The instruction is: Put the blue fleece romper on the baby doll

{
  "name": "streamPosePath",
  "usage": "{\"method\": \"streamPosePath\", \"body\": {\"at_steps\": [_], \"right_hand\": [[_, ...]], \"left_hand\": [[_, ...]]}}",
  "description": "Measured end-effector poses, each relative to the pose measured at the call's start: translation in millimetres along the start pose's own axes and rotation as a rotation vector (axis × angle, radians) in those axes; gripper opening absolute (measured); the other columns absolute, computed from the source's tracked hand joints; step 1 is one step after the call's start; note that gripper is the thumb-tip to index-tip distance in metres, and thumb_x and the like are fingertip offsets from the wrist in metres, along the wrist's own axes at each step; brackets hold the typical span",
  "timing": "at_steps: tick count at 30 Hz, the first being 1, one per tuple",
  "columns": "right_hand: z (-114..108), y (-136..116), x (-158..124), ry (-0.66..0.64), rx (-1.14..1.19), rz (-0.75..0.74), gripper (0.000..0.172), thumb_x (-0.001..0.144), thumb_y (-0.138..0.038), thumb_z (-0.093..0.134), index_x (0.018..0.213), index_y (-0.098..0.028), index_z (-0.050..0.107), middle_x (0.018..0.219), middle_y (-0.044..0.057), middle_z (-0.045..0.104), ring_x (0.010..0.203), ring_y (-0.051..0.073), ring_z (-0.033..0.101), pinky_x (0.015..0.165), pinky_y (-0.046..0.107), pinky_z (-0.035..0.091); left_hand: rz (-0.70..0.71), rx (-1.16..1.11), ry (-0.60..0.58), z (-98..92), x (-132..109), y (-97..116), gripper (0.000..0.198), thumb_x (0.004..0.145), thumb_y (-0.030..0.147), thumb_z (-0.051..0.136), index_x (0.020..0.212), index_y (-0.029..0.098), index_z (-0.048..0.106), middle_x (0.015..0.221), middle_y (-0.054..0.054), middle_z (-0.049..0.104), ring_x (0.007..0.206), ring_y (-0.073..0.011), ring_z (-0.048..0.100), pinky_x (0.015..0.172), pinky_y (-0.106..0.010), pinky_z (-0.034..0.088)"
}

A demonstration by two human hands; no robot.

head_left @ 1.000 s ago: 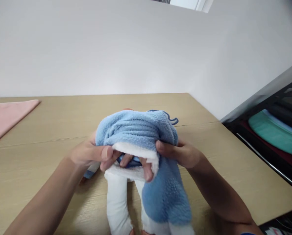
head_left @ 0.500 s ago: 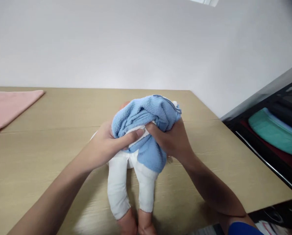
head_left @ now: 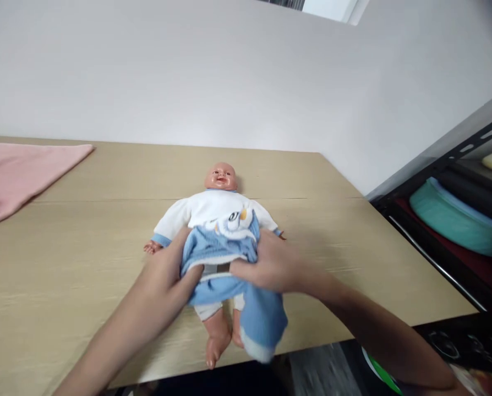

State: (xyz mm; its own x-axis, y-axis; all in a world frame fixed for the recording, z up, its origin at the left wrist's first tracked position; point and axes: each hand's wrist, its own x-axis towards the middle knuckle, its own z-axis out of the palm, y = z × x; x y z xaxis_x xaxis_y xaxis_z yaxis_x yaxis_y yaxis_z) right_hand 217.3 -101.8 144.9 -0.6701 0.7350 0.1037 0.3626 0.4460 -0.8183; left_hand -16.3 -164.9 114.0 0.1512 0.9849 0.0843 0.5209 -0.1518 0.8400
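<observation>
A baby doll [head_left: 220, 177] lies on its back on the wooden table [head_left: 85, 242], head away from me, wearing a white top with blue cuffs. Bunched at its waist are blue fleece trousers [head_left: 225, 258], and one blue leg hangs down past the doll's bare feet at the near table edge. My left hand [head_left: 167, 278] grips the waistband on the doll's left side as I see it. My right hand [head_left: 266, 267] pinches the waistband on the other side. Both hands are closed on the fabric.
A pink cloth [head_left: 18, 173] lies at the table's far left. To the right stands a black shelf [head_left: 469, 181] holding a teal cushion [head_left: 456, 220]. A white wall runs behind the table.
The blue garment, held up in a bundle over the doll before, has come down to its waist, uncovering head and chest. The view has shifted back and the doll's legs now show bare.
</observation>
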Motion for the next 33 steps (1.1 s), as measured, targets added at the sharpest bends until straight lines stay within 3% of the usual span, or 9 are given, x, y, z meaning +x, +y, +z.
{"method": "streamPosePath", "body": {"at_steps": [4,7,11,15,17,20,24,28,33], "right_hand": [[43,1,-34,-0.109,0.072,0.045,0.009,0.084,-0.019,0.067,0.089,-0.026,0.067,0.098,-0.002,0.079,0.093,0.023,0.073,0.095,0.034,0.060],[68,4,-54,-0.137,0.002,0.097,0.013,0.084,-0.017,0.063,0.094,-0.025,0.064,0.101,0.000,0.077,0.091,0.022,0.072,0.089,0.034,0.059],[86,8,-75,-0.151,-0.264,0.183,0.024,0.089,-0.026,0.065,0.113,-0.021,0.069,0.125,0.012,0.075,0.108,0.031,0.075,0.099,0.046,0.060],[96,7,-90,-0.157,-0.390,0.259,0.075,0.090,-0.031,0.069,0.162,-0.020,0.052,0.146,0.020,0.073,0.109,0.036,0.079,0.099,0.049,0.063],[100,7,-92,-0.183,-0.462,0.269,0.088,0.089,-0.031,0.073,0.172,-0.020,0.044,0.153,0.022,0.071,0.114,0.038,0.079,0.100,0.049,0.063],[103,12,-92,-0.223,-0.500,0.226,0.078,0.095,-0.032,0.072,0.169,-0.019,0.052,0.162,0.022,0.065,0.126,0.040,0.076,0.109,0.053,0.060],[102,26,-90,-0.134,-0.298,0.112,0.077,0.092,-0.028,0.079,0.166,-0.024,0.056,0.168,0.015,0.062,0.140,0.034,0.071,0.123,0.048,0.055],[101,36,-88,-0.029,-0.156,0.128,0.083,0.087,-0.020,0.080,0.166,-0.025,0.055,0.159,0.013,0.070,0.137,0.032,0.075,0.119,0.047,0.059],[98,39,-85,-0.014,-0.119,0.073,0.079,0.088,-0.022,0.079,0.164,-0.023,0.056,0.157,0.013,0.071,0.142,0.033,0.071,0.123,0.048,0.057]], "left_hand": [[-0.182,-0.103,-0.011,25.0,-62,-21,0.049,0.106,0.048,0.058,0.150,0.026,0.055,0.145,-0.014,0.073,0.134,-0.0376,0.071,0.108,-0.044,0.060],[-0.261,-0.158,-0.082,43.0,-95,-33,0.047,0.107,0.050,0.055,0.148,0.027,0.049,0.150,-0.017,0.071,0.136,-0.0375,0.072,0.108,-0.046,0.061],[-0.295,-0.051,-0.127,66.8,-119,-47,0.055,0.109,0.048,0.045,0.158,0.024,0.034,0.142,-0.023,0.075,0.129,-0.0432,0.076,0.101,-0.052,0.061],[-0.261,0.100,-0.116,86.5,-124,-60,0.067,0.105,0.034,0.041,0.167,0.019,0.024,0.143,-0.027,0.075,0.122,-0.0466,0.079,0.097,-0.055,0.061],[-0.212,0.136,-0.098,91.4,-122,-62,0.071,0.100,0.025,0.044,0.169,0.021,0.026,0.154,-0.026,0.069,0.130,-0.0462,0.076,0.102,-0.056,0.060],[-0.142,0.027,-0.024,90.8,-117,-65,0.071,0.094,0.018,0.052,0.164,0.026,0.039,0.161,-0.019,0.065,0.145,-0.0403,0.067,0.114,-0.055,0.055],[-0.140,-0.221,0.034,82.6,-111,-73,0.071,0.092,0.019,0.063,0.160,0.029,0.045,0.161,-0.014,0.064,0.148,-0.0351,0.064,0.122,-0.052,0.051],[-0.183,-0.421,0.078,76.7,-106,-78,0.069,0.094,0.022,0.070,0.157,0.024,0.043,0.159,-0.017,0.064,0.148,-0.0328,0.064,0.119,-0.046,0.055],[-0.244,-0.471,0.091,66.7,-99,-74,0.054,0.094,0.028,0.073,0.145,0.021,0.056,0.153,-0.016,0.068,0.142,-0.0322,0.066,0.120,-0.043,0.055]]}}
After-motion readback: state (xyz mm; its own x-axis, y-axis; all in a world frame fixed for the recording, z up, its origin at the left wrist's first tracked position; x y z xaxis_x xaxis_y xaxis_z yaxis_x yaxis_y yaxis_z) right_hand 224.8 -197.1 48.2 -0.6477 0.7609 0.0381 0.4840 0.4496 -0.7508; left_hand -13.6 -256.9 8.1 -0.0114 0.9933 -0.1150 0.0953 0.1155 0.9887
